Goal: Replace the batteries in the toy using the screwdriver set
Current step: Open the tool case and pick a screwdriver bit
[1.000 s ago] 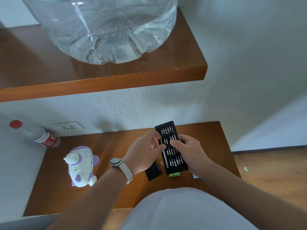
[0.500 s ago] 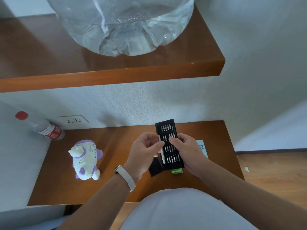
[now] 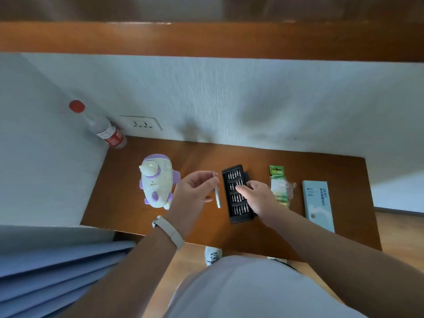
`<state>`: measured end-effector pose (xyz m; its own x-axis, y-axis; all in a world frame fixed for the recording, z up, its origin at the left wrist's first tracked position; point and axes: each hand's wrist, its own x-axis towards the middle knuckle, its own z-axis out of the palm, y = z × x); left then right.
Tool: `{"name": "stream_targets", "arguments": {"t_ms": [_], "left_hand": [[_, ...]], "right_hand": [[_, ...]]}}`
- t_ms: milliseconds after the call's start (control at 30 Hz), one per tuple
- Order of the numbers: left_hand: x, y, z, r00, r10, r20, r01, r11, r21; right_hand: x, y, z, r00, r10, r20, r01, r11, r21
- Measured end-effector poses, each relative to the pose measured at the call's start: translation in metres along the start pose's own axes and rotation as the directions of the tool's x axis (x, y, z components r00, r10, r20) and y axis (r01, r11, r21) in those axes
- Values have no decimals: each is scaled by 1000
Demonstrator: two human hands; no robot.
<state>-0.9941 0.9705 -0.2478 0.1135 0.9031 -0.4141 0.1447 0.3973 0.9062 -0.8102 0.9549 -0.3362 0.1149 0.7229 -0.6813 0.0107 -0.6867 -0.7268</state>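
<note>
A white and purple toy lies on the wooden shelf. My left hand pinches a slim silver screwdriver handle, held just left of the black bit tray. That tray lies flat on the shelf with several rows of bits. My right hand rests on the tray's right half, its fingertips curled down onto the bits in the middle rows. A green pack of batteries lies right of the tray.
A pale blue box lies at the right end of the shelf. A red-capped bottle leans in the back left corner beside a wall socket. Another wooden shelf hangs overhead. Blue fabric is at lower left.
The camera has tilted down. The silver handle has come out of the tray in my left hand, and the tray went from held in my hands to lying on the shelf.
</note>
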Motion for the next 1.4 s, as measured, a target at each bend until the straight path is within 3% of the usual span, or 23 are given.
{"name": "stream_targets", "arguments": {"t_ms": [167, 500, 733, 967, 1167, 1400], "left_hand": [[5, -20, -29, 996, -82, -28, 82, 997, -11], [20, -34, -58, 992, -128, 16, 129, 989, -71], [28, -37, -62, 993, -112, 38, 113, 993, -41], [29, -32, -60, 992, -94, 85, 96, 995, -25], [28, -24, -51, 990, -90, 106, 92, 996, -17], [21, -13, -23, 982, -106, 156, 113, 993, -33]], "right_hand": [[29, 12, 31, 1000, -7, -14, 4, 982, -189], [64, 15, 60, 998, -7, -58, -13, 940, -340], [66, 14, 69, 976, -59, -210, -59, 854, -516], [57, 8, 66, 978, -54, -200, -69, 826, -559], [23, -6, 44, 981, 25, -192, -71, 969, -238], [-42, -33, 8, 999, 7, -39, 1, 977, 214]]}}
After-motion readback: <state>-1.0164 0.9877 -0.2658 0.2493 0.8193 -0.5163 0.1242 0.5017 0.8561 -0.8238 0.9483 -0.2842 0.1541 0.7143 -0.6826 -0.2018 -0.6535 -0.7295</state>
